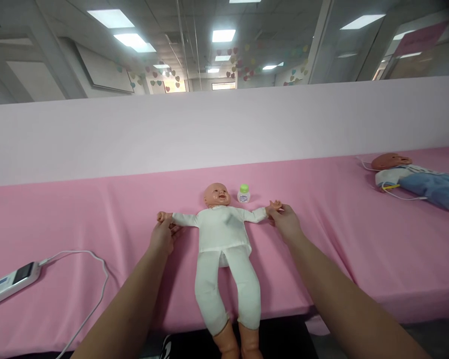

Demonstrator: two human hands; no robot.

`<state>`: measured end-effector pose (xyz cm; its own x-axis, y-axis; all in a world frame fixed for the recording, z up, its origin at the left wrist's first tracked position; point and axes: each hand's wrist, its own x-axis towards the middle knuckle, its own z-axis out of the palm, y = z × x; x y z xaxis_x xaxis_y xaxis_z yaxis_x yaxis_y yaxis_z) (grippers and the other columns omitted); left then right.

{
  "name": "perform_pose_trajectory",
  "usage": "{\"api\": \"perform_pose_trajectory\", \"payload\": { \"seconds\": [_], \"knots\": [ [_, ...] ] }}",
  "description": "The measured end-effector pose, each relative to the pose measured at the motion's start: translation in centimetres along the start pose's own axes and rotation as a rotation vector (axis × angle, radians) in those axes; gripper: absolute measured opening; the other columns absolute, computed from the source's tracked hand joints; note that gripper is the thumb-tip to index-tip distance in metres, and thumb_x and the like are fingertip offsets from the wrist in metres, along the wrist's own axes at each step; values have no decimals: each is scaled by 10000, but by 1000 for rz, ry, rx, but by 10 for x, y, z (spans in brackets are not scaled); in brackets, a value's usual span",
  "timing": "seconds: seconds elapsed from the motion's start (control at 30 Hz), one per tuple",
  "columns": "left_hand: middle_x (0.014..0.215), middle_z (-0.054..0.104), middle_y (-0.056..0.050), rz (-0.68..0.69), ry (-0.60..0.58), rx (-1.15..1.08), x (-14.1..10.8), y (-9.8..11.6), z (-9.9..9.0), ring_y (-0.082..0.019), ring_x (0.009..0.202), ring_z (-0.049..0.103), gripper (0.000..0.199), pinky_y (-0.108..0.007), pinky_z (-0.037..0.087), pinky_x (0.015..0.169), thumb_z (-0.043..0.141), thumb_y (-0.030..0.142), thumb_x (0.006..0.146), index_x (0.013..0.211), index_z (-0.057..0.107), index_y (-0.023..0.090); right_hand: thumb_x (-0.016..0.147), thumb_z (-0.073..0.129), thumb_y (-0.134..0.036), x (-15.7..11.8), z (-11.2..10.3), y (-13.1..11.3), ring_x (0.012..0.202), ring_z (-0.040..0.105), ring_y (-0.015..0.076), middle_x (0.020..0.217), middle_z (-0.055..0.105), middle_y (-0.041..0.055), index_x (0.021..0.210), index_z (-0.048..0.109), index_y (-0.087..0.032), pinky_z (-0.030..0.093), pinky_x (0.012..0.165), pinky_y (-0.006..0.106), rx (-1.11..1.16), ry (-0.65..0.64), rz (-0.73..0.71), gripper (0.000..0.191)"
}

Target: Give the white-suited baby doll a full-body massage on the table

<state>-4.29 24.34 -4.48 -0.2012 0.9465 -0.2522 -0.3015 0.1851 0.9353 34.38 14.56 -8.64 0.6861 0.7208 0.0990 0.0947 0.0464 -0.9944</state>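
Observation:
A baby doll (224, 229) in a white top and white trousers lies face up on the pink cloth, its arms stretched out sideways and its feet over the front edge. My left hand (165, 234) is closed round the doll's wrist on the left side of the view. On the other side, my right hand (284, 219) pinches the doll's other hand. Just right of the doll's head stands a small clear bottle (243, 194) with a green cap.
A second doll (426, 182) in blue and white, with thin tubes about it, lies at the far right. At the left is a white device (11, 283) with a white cable. A low white wall (209, 129) runs behind the pink-covered table (115, 209).

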Motion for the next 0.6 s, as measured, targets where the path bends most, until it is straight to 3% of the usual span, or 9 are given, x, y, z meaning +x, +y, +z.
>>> {"api": "perform_pose_trajectory", "payload": {
  "seconds": [0.1, 0.23, 0.33, 0.4, 0.5, 0.6],
  "knots": [
    [849, 652, -26, -36, 2, -20, 5, 1, -4, -147, 685, 676, 119, -369, 636, 785, 660, 284, 896, 952, 597, 200, 696, 846, -378, 10, -6, 7, 712, 717, 234, 887, 760, 80, 1032, 665, -224, 648, 623, 378, -23, 8, 150, 411],
    [1036, 691, -60, 134, -72, 87, -8, 4, -4, -193, 883, 724, 254, -367, 631, 831, 723, 394, 871, 1007, 616, 208, 716, 827, -413, 2, -4, 0, 802, 737, 261, 979, 769, 94, 1124, 661, -227, 651, 712, 415, -93, 19, 78, 478],
    [1063, 714, -62, 346, -124, 274, -27, 5, 2, -233, 1022, 714, 296, -372, 618, 876, 724, 458, 868, 1027, 648, 220, 779, 782, -475, -18, 7, -16, 916, 748, 278, 1075, 766, 77, 1248, 635, -243, 637, 839, 458, -232, 12, -102, 543],
    [1086, 736, -54, 474, -156, 461, -43, 4, 7, -250, 1057, 709, 286, -378, 608, 885, 704, 451, 884, 1082, 676, 247, 844, 730, -467, -36, 17, -28, 979, 742, 264, 1116, 759, 63, 1259, 649, -257, 632, 883, 443, -244, -53, -273, 472],
    [1160, 748, -47, 685, -260, 789, -64, -2, 16, -269, 1049, 710, 283, -392, 594, 860, 667, 446, 911, 1144, 702, 290, 926, 643, -367, -63, 33, -41, 1020, 719, 238, 1173, 732, 58, 1192, 693, -272, 635, 878, 401, -279, -209, -552, 287],
    [1186, 753, -54, 974, -438, 1051, -74, -7, 22, -287, 1127, 674, 254, -438, 554, 966, 652, 376, 919, 1143, 725, 282, 878, 643, -176, -79, 42, -44, 1060, 688, 243, 1185, 705, 65, 1173, 710, -276, 614, 912, 412, -466, -396, -800, 318]
  ]
}}
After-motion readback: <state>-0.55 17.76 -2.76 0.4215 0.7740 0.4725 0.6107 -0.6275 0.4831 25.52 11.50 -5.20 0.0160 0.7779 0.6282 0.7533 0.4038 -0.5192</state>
